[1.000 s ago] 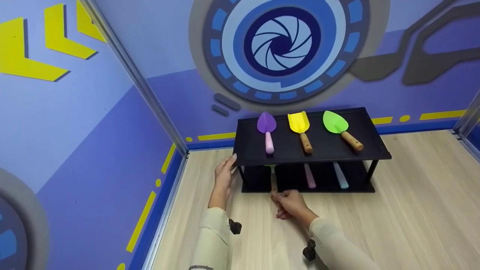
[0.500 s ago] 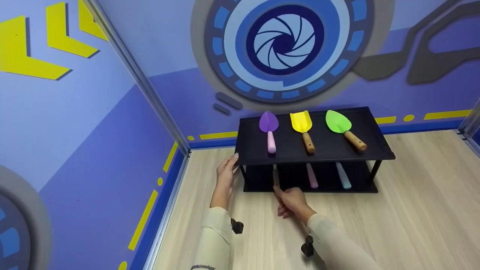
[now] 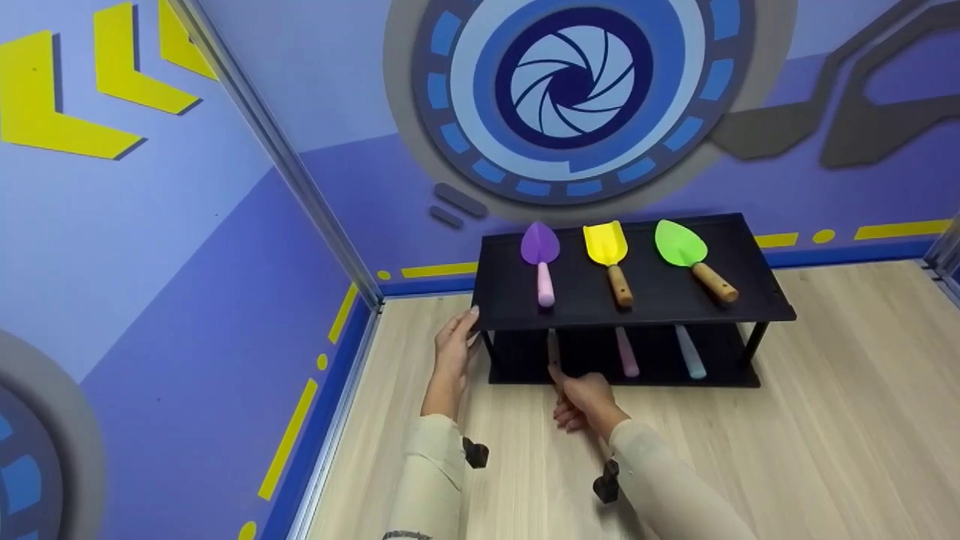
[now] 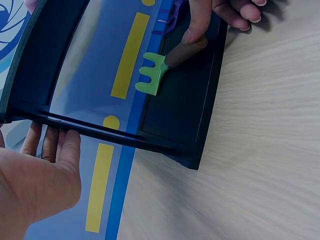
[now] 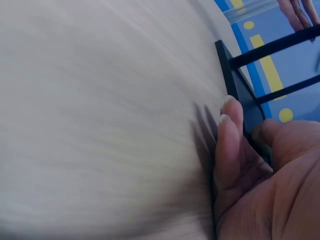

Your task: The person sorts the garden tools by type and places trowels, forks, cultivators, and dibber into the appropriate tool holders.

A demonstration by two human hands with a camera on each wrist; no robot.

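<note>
A two-tier black rack [image 3: 517, 296] stands against the back wall. My left hand [image 3: 454, 345] holds the left end of its upper shelf; in the left wrist view the fingers meet that shelf's side edge. At the front of the lower shelf, my right hand [image 3: 589, 397] pinches the wooden handle [image 3: 553, 349] of a small hand fork. The left wrist view shows its green, pronged head [image 4: 152, 75] inside the lower tier, pointing toward the back. In the head view the upper shelf hides that head. The right wrist view shows the right fingers [image 5: 229, 150] close to the tabletop.
On the upper shelf lie a purple trowel [image 3: 541, 247], a yellow scoop [image 3: 606, 244] and a green trowel [image 3: 681, 244]. Pink [image 3: 628, 352] and light-blue handles [image 3: 691, 352] stick out on the lower shelf. Rack posts [image 3: 754, 341] flank the lower tier; a side wall [image 3: 225, 300] stands left.
My right hand has pushed slightly farther in with the hand fork; its green head has slipped from sight under the upper shelf in the head view. My left hand stays at the rack's left end.
</note>
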